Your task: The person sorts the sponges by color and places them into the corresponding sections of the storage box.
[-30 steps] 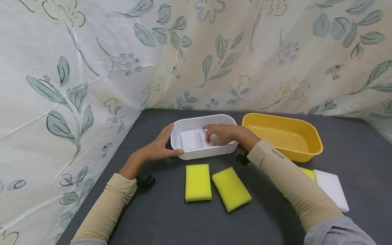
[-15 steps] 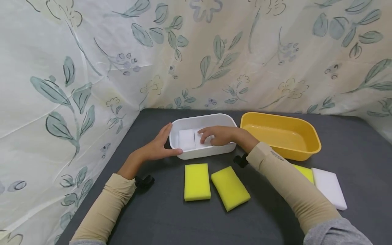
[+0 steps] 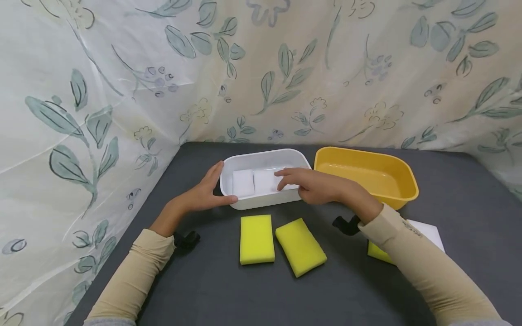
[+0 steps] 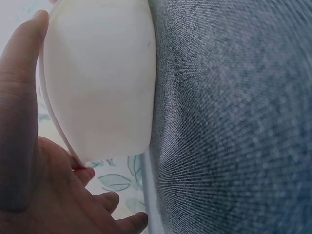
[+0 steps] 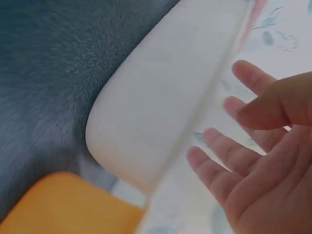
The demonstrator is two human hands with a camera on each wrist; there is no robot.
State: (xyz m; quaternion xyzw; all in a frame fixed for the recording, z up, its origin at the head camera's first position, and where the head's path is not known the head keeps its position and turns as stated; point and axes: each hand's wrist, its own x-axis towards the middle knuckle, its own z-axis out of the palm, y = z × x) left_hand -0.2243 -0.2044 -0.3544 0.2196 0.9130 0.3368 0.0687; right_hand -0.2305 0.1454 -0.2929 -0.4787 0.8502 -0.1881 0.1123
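A white tub [image 3: 285,156] stands at the middle back of the dark table, with two white sponges [image 3: 243,182] lying side by side in it. My left hand [image 3: 205,194] rests against the tub's left end, thumb along the front wall and fingers straight up the side; the left wrist view shows the thumb lying along the tub [image 4: 102,78]. My right hand [image 3: 303,183] hovers over the tub's right front rim with fingers stretched out. In the right wrist view, this hand [image 5: 258,146] is empty beside the tub [image 5: 165,97].
A yellow tub [image 3: 403,181] stands just right of the white one. Two yellow sponges [image 3: 256,239] [image 3: 300,246] lie in front of it. Another yellow sponge [image 3: 377,252] and a white sponge [image 3: 428,231] lie partly under my right forearm. Flowered cloth walls the back and left.
My right hand has drawn back out of the white tub toward its right front rim, leaving the white sponges inside. The forearm swung right. My left hand stayed at the tub's end.
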